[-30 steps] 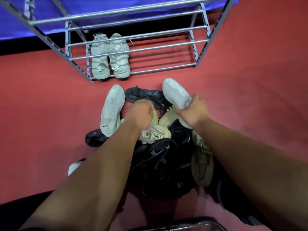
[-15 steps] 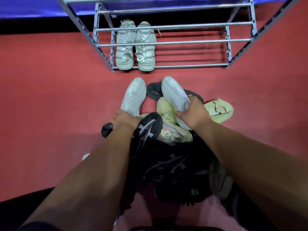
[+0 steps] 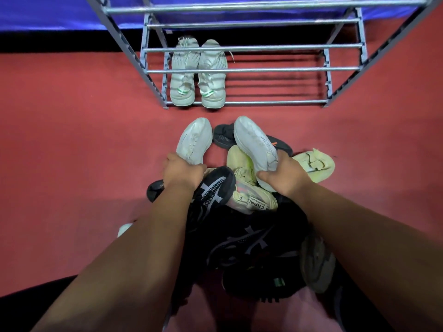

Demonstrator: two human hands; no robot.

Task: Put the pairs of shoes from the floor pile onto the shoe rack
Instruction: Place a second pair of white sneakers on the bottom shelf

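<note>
Gripping one white sneaker each, the left hand [image 3: 183,172] and right hand [image 3: 285,176] are lifting a matching pair [image 3: 195,140] off the floor pile [image 3: 251,238]; next they likely need carrying to the shoe rack [image 3: 251,69] beside the pair already shelved [image 3: 199,73].

I see one metal shoe rack [image 3: 251,69] holding two white shoes [image 3: 199,73]. I hold two more white shoes, one [image 3: 194,142] in my left hand, one [image 3: 255,143] in my right.
</note>
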